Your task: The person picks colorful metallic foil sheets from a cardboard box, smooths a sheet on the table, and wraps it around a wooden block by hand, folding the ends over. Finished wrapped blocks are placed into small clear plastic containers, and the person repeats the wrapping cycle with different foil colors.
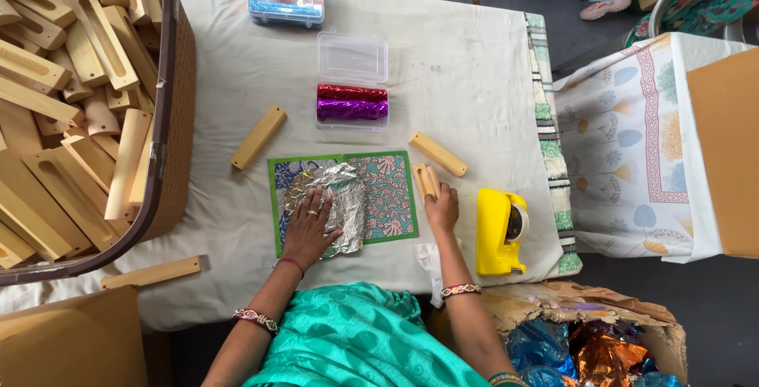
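Head view, left hand (pixel 307 229) flat on foil sheet (pixel 338 197), right hand (pixel 441 207) gripping wooden block (pixel 426 180)

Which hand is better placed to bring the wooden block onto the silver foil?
The right hand. It already grips the wooden block just right of the patterned mat. The left hand lies flat on the silver foil, pinning it, so it seems better left there.

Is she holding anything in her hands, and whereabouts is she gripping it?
The right hand grips a wooden block at its near end. The left hand holds nothing; it presses flat on the foil.
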